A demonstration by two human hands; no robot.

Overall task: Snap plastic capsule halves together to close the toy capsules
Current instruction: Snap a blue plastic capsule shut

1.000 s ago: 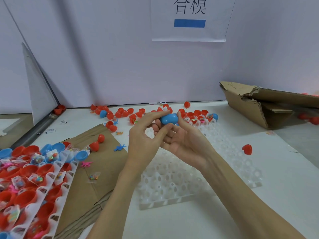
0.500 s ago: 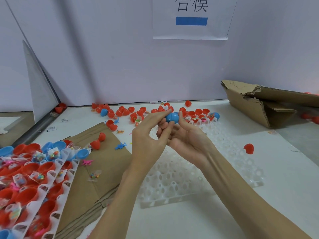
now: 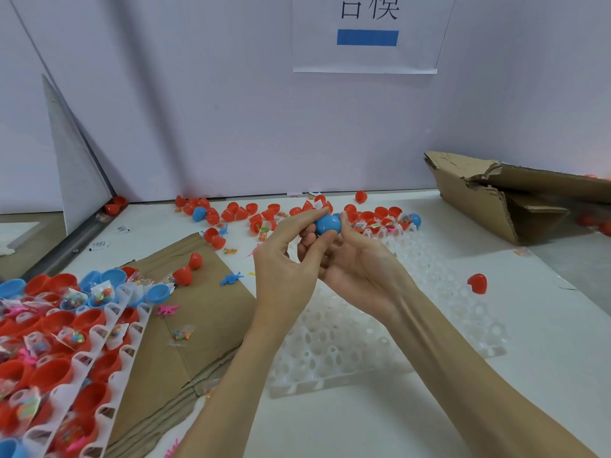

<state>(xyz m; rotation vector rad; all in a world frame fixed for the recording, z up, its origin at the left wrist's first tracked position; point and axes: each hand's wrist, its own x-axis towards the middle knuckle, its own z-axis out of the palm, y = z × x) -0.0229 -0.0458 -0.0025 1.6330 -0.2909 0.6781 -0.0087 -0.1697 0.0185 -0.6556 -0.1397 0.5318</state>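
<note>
From the head camera, both bare hands were raised above the white table (image 3: 380, 421), meeting in the middle of the view. Between them sat a small, smooth, round blue plastic capsule (image 3: 327, 224), with a thin seam line visible across its glossy shell. The left hand (image 3: 285, 269) pinched it from the left side, the forefinger stretched over the top and the thumb pressed up from below. The right hand (image 3: 358, 263) lay palm up, its fingers curled under the capsule and its thumb pressing on the right side. So both hands gripped the same capsule, well above the table.

Under the hands lay a translucent white plastic tray (image 3: 380, 328) with many round moulded cups. On the left, another white tray (image 3: 109, 352) held shiny red and blue capsule halves, several with small clear bags of colourful toys inside. It rested partly on a flat brown sheet of corrugated cardboard (image 3: 205, 312). Many loose red plastic halves (image 3: 238, 213) were scattered near the pale wall, and a single red half (image 3: 477, 283) lay alone at the right. A torn brown cardboard box (image 3: 476, 200) lay on its side at the far right. A white paper sign (image 3: 365, 44) with a blue bar hung on the wall.
</note>
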